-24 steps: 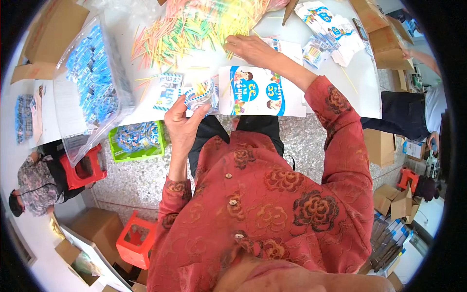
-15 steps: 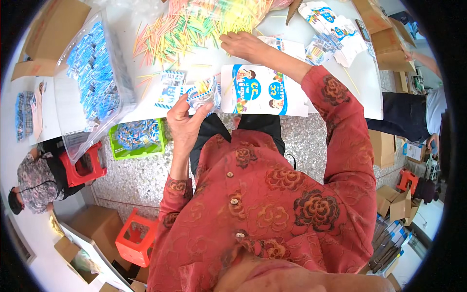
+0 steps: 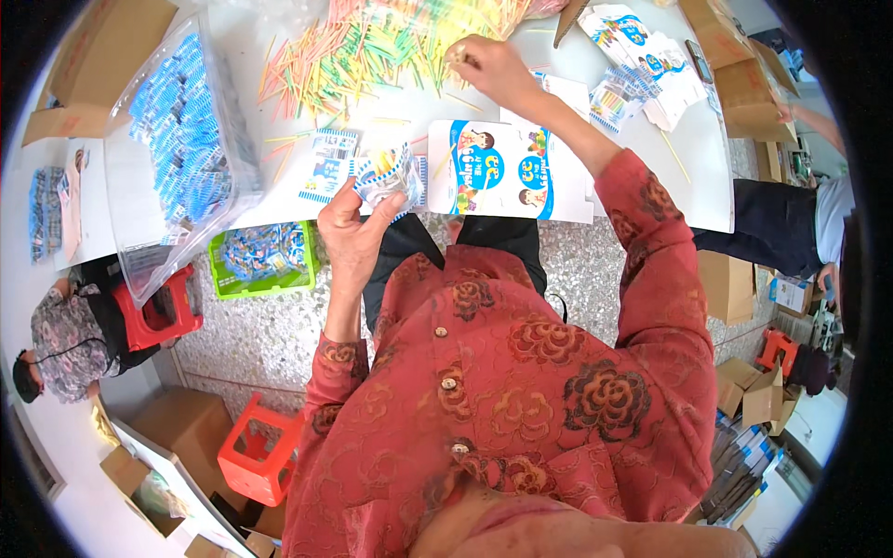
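My left hand (image 3: 358, 223) has the fingers closed round a clear, blue-edged packet (image 3: 383, 172), thumb on the near side, yellow showing through the film; I hold it up at the near edge of the bench (image 3: 702, 191). My right hand (image 3: 498, 70) is over the near right side of the loose sticks (image 3: 372, 65), fingers curled in with the tips close together (whether they pinch a stick, I cannot tell). A flat packet (image 3: 327, 163) lies just left of the one I hold, and a printed bag (image 3: 502, 172) just right of it. Farther left is a clear bin (image 3: 147, 274) of blue packets; below, on the floor, a green basket (image 3: 265, 289) carries more. At right, a filled packet (image 3: 621, 93) lies beside stacked bags (image 3: 646, 60).
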Demonstrator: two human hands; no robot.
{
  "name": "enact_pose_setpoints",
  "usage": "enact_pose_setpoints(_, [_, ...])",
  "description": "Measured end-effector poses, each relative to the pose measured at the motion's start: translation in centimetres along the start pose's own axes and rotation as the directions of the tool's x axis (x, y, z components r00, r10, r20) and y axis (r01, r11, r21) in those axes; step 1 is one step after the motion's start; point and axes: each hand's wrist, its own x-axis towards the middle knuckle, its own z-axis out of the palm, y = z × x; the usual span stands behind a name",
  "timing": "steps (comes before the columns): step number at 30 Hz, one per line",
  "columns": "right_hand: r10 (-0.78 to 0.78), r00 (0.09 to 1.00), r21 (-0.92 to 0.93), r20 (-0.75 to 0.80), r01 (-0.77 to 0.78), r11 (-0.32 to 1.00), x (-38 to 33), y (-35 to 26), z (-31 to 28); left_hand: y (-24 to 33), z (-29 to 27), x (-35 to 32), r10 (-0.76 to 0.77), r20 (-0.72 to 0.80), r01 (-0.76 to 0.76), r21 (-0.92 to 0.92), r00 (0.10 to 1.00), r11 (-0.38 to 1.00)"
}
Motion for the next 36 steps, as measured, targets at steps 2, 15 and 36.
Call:
enact_pose_setpoints(2, [0.39,0.917,0.376,0.085,-0.391,0.84,-0.3,-0.8,-1.3,-0.1,0.1,0.1,0.002,-0.002,-0.002,-0.018,1.0,1.0])
enact_pose_setpoints(15, [0.422,0.898,0.428,0.121,-0.431,0.794,-2.5,-1.5,-1.9,0.3,1.5,0.2,0.004,0.032,-0.004,-0.007,0.999,1.0])
enact_pose_setpoints(36, [0.079,0.928,0.753,0.363,-0.342,0.561,2.1,-13.9,-10.8,0.8,1.3,0.3,0.109,0.064,-0.123,0.263,0.992,0.957])
